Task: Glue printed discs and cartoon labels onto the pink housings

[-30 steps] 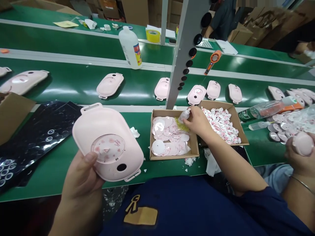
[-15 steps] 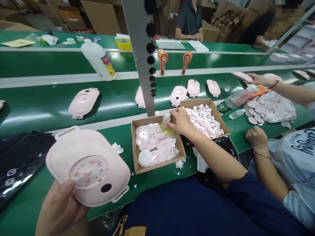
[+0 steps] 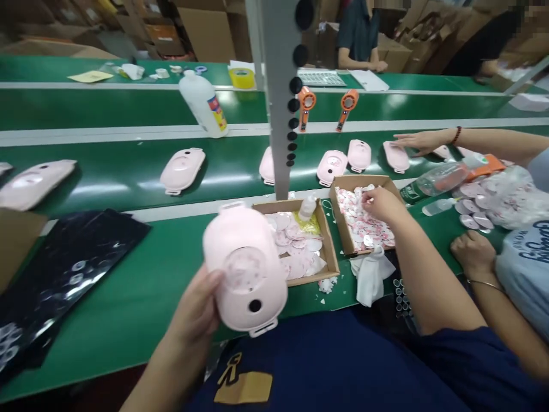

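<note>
My left hand (image 3: 198, 300) grips the left edge of a pink plastic lid (image 3: 266, 269), held up tilted in front of me. A round printed disc (image 3: 242, 269) sits in its centre, with a black spot below. At the right, my right hand (image 3: 381, 203) reaches into a cardboard box (image 3: 337, 226) of small white-and-pink pieces (image 3: 362, 226). Its fingertips are pinched together; what is between them is hidden. Partly behind the lid stands another cardboard box (image 3: 332, 257) with printed discs (image 3: 295, 246) and a small clear dropper bottle (image 3: 307, 208).
Several pink lids (image 3: 182, 170) lie on the green conveyor (image 3: 231, 166). A grey post (image 3: 281, 114) rises just behind the boxes. A white cloth (image 3: 371, 277) hangs at the table's front edge. Black plastic sheets (image 3: 86, 246) lie left. A co-worker's hand (image 3: 418, 141) touches a lid at right.
My right hand has left the dropper bottle and moved right into the box of small pieces. My left hand has brought the lid rightward, partly over the disc box. The view has shifted left.
</note>
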Motion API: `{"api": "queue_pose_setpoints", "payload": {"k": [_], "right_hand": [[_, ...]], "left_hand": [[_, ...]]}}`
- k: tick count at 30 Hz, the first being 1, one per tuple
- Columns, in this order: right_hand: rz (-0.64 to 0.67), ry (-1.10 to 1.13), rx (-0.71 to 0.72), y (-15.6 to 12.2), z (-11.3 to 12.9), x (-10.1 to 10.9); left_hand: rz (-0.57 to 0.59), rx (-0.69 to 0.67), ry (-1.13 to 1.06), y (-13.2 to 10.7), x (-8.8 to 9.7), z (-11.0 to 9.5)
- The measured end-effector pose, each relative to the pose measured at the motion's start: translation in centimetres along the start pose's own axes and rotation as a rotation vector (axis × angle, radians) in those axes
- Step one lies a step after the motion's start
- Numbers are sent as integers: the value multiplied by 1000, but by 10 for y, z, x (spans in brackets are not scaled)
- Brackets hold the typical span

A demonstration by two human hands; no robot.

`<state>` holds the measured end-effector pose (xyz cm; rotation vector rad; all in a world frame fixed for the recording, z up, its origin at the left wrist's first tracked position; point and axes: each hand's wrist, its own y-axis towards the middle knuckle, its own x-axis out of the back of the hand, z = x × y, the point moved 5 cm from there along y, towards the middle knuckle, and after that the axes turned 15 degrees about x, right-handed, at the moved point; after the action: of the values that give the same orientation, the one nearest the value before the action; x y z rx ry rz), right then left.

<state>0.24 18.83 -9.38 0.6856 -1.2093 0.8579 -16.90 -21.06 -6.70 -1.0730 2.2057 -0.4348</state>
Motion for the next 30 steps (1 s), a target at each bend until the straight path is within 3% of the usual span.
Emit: {"api": "queue_pose_setpoints", "payload": {"k": [4, 7, 10, 12, 14, 17, 22, 26, 30], "right_hand": [[16, 13, 88, -3, 7, 8], [-35, -18, 115, -14, 28, 35], [-132, 10, 262, -42, 86, 69], [-268, 168, 684, -71, 151, 88], [-353, 258, 938, -97, 203, 93], [-462, 173, 1018, -116, 244, 80], [-417, 24, 1038, -126, 251, 57], [-344, -25, 1050, -133, 247, 54], [-296, -48, 1079, -137, 242, 51]], "left_hand": [[208, 32, 9, 6, -27, 8], [273, 51, -6, 4, -32, 12], [320, 68, -10, 1, -37, 16], [354, 64, -10, 1, -43, 17], [403, 60, -12, 0, -50, 19], [452, 56, -21, -3, -58, 20], [461, 60, -36, -11, -56, 23], [496, 63, -55, -14, -57, 24], [456, 19, -21, -16, -55, 25]]}}
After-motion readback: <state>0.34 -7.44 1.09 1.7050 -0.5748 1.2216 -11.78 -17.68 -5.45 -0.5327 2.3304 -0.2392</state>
